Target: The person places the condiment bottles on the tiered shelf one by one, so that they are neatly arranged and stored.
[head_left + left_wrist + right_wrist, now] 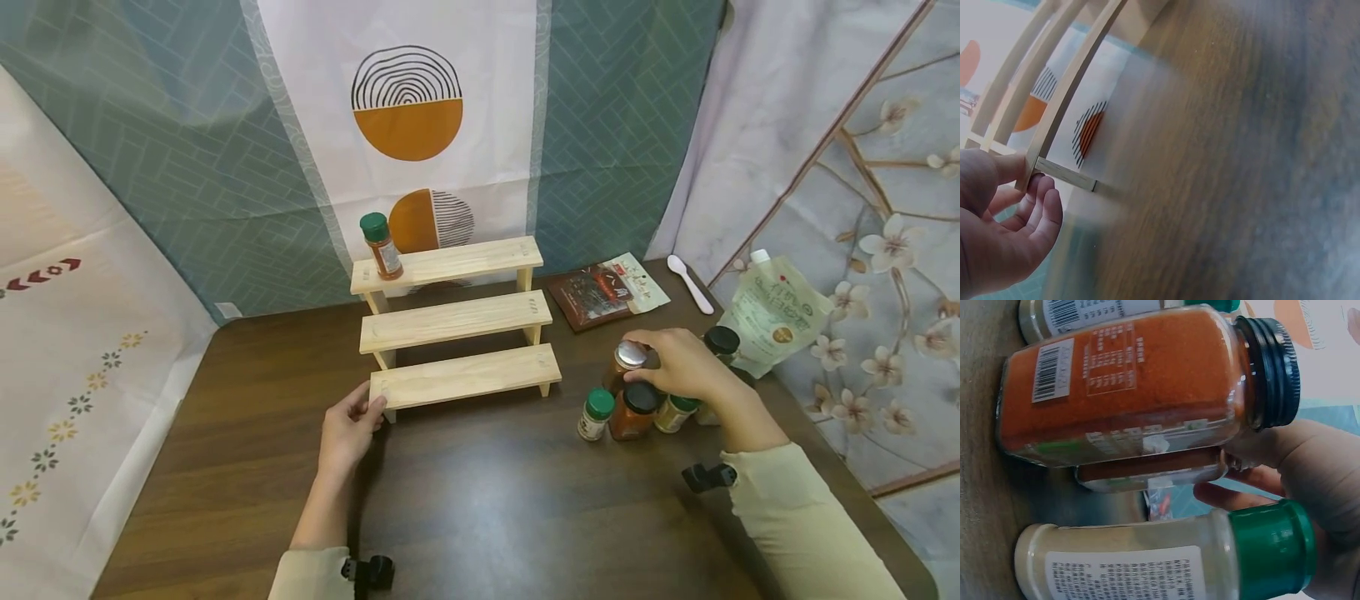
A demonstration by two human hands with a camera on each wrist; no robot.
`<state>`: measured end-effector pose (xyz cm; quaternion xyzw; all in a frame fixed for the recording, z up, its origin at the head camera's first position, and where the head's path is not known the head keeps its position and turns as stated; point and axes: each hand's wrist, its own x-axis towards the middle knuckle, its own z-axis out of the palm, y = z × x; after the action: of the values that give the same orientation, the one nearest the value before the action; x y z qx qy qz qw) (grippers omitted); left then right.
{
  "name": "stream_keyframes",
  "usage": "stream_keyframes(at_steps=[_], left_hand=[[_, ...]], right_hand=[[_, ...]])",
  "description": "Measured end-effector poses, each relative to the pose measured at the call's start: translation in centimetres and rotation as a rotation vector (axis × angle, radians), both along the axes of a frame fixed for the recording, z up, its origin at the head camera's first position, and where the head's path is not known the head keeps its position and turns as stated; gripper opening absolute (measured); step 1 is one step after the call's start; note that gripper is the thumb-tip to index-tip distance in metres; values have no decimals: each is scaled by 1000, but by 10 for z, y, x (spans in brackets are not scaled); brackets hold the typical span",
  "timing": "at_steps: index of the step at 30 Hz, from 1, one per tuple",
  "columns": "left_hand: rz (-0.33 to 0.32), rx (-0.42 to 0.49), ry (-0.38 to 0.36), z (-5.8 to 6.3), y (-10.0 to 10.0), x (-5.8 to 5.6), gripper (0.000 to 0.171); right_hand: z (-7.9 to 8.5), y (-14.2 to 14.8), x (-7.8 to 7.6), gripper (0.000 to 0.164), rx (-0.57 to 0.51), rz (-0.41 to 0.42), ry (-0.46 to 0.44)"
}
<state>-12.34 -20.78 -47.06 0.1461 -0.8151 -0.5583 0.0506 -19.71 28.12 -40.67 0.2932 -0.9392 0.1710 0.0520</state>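
A three-tier wooden step rack [465, 377] stands on the dark table. My left hand [348, 432] pinches the left end of its lowest board, thumb on top and fingers underneath, also seen in the left wrist view. A spice jar with a green lid [383, 250] stands on the top tier's left end. At the right, my right hand [681, 362] grips a silver-lidded spice jar [628, 357] near its top. Close around that hand are a black-lidded jar of orange-red powder [1129, 387] and a green-lidded shaker of pale powder [1129, 562]. The silver-lidded jar is partly hidden behind them.
A small green-lidded jar [595, 414] stands before the group. Behind lie a brown spice packet [588, 296] and a white spoon [690, 283]. A pale green spouted pouch [776, 317] leans against the right curtain. Patterned cloth [622, 125] hangs behind the table.
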Motion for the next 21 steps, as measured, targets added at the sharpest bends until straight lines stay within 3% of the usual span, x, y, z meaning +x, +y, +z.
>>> stream_keyframes(at_steps=[6, 12, 21], left_hand=[[13, 2, 10, -1, 2, 0, 51], [18, -89, 41, -5, 5, -1, 52], [4, -105, 11, -3, 4, -2, 51]], right_hand=[[-2, 0, -3, 47, -66, -26, 69], [21, -6, -7, 54, -167, -54, 78], [48, -34, -21, 58, -342, -32, 165]])
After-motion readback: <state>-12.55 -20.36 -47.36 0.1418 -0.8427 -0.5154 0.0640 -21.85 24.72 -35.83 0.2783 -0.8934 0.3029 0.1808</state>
